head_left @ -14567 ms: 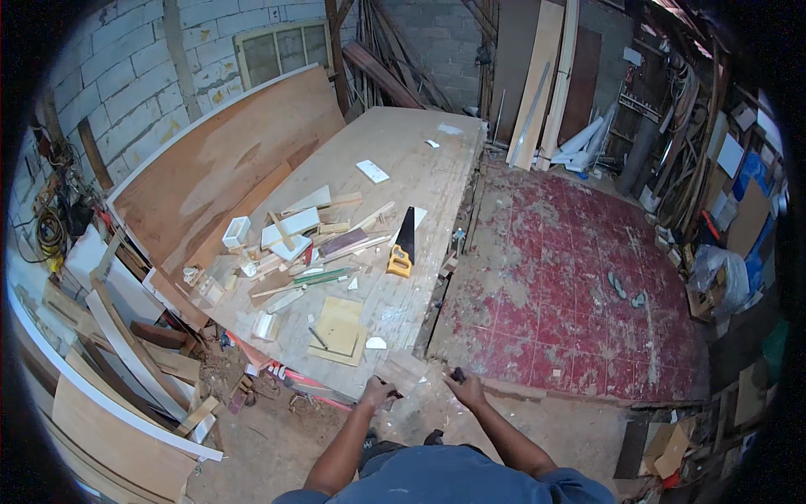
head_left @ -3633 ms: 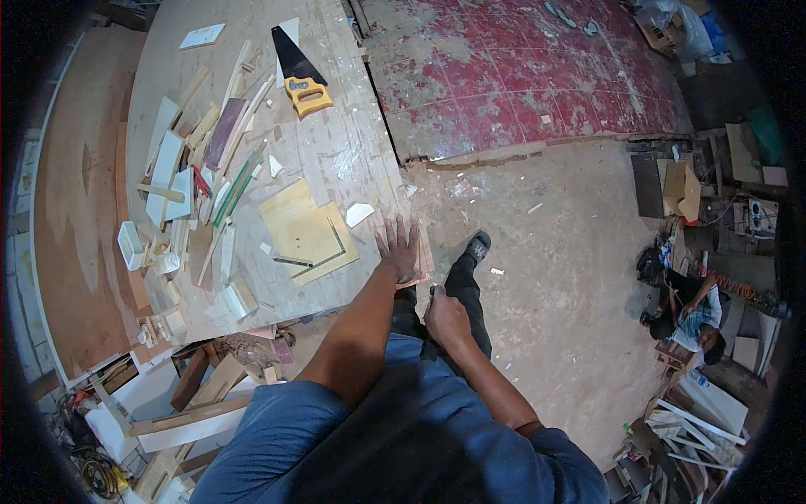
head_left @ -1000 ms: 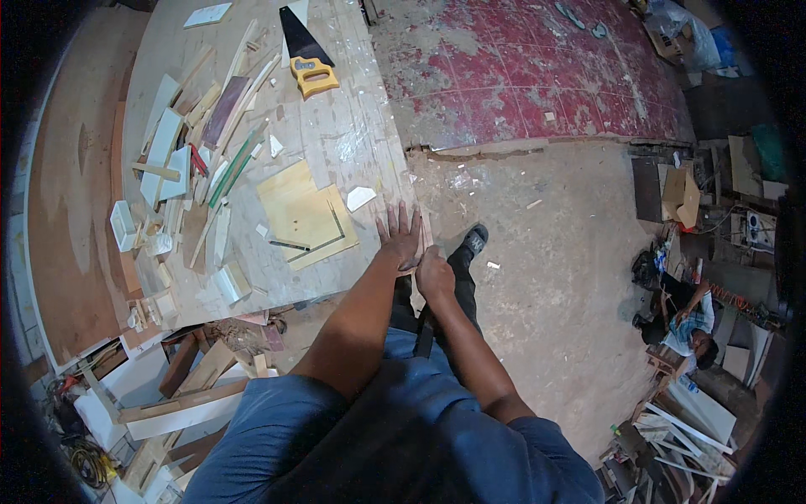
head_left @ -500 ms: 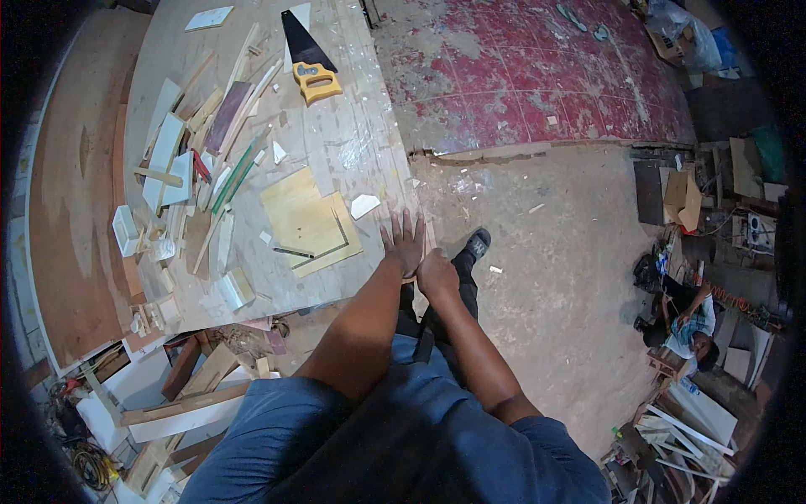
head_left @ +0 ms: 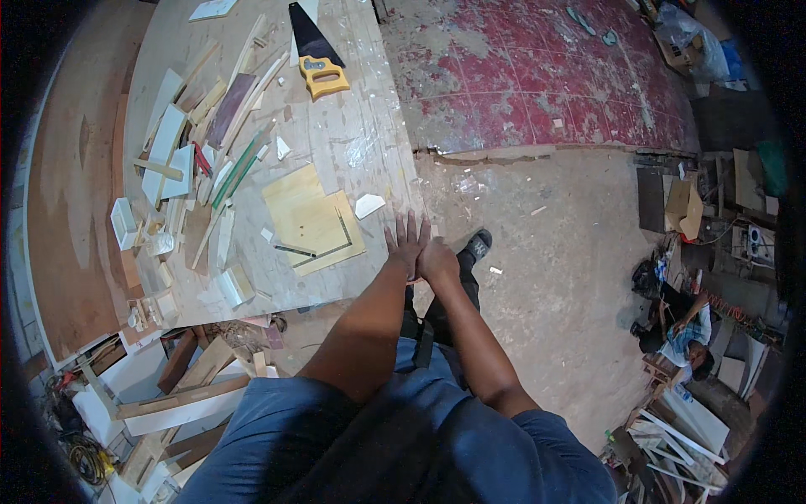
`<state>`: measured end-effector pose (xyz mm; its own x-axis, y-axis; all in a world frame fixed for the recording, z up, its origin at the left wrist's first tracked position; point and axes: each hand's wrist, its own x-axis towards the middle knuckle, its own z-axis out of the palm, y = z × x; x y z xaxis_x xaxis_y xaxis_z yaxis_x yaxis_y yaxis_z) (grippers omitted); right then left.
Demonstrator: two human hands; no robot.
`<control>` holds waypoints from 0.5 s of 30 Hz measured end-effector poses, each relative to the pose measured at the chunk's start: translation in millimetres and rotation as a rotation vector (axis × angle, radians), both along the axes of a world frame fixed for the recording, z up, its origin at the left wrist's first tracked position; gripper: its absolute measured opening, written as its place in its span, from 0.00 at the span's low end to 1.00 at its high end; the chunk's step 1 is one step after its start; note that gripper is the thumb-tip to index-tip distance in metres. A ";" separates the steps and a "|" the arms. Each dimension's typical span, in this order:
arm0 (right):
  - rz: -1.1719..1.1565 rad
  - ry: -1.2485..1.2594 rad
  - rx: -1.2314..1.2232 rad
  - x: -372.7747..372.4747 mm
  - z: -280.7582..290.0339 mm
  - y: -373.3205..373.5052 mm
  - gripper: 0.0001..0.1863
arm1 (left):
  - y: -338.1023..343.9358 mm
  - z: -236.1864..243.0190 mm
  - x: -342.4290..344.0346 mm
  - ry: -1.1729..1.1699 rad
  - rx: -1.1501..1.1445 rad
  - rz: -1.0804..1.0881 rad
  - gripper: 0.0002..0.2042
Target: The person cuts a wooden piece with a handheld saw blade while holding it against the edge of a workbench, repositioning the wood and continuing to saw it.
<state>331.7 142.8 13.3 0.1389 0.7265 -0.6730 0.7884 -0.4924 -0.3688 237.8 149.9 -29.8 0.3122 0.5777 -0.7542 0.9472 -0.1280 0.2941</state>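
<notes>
Near the right edge of the wooden table (head_left: 327, 151), my left hand (head_left: 408, 244) lies flat with its fingers stretched and spread. Right beside it my right hand (head_left: 438, 261) is closed like a fist at the table's edge. Whatever its fingers hold, if anything, is hidden under the hand. Closest to my left hand is a small white offcut (head_left: 368, 206). To the left lies a square of pale plywood (head_left: 295, 206), with a dark L-shaped piece (head_left: 346, 231) and a short dark strip (head_left: 295, 250) on it.
A hand saw (head_left: 323, 76) with a yellow handle lies farther up the table. Wood strips and a green strip (head_left: 238, 172) crowd the left side. Scrap boards (head_left: 189, 395) are heaped at lower left. Another person (head_left: 684, 336) sits at the far right, near more scrap.
My right hand has shifted slightly up and nearer my left hand, which stays flat on the table edge. The whole view has moved a little.
</notes>
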 end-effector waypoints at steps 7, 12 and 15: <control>-0.015 -0.026 0.017 3.6 -20.8 1.4 0.20 | 5.3 12.7 7.1 -0.024 0.009 0.014 0.53; 0.220 -0.038 0.014 -0.3 31.3 0.0 0.21 | 3.5 0.0 2.0 0.020 -0.002 -0.010 0.50; 0.221 -0.195 0.087 3.7 6.9 -20.2 0.17 | -1.3 -7.5 1.7 0.017 0.039 -0.013 0.48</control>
